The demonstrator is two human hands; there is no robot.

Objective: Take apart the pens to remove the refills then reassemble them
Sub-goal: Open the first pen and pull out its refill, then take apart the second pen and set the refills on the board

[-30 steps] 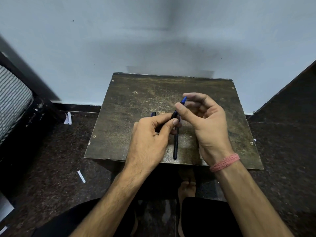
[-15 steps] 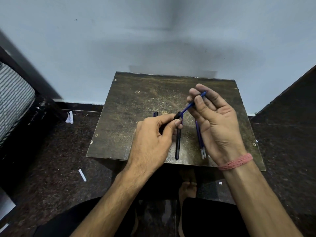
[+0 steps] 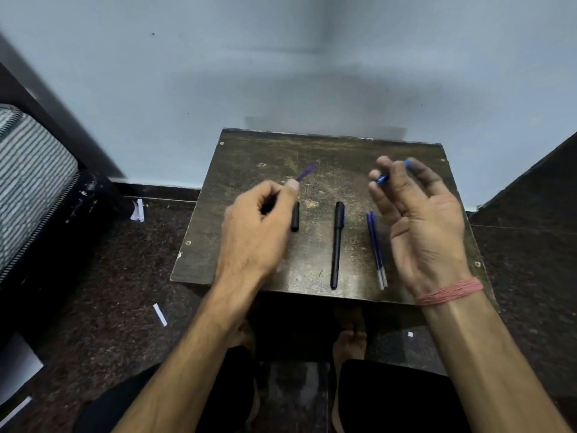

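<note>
My left hand is closed over the left part of a small dark wooden table. It grips a dark pen barrel, mostly hidden in the fist. A thin blue-violet refill sticks out past the thumb, blurred. My right hand hovers palm-up over the right side, its fingers curled on a short blue pen part. On the table lie a black cap beside my left hand, a whole black pen in the middle, and two blue refills side by side near my right palm.
The table stands against a pale blue wall. Dark speckled floor surrounds it, with paper scraps on the left. A striped mattress on a dark frame is at far left. My knees and bare feet show below the table's near edge.
My hands were joined on one pen over the table's middle; now they are apart, left gone left, right gone right, each holding a piece. The cap and pen on the table stayed put.
</note>
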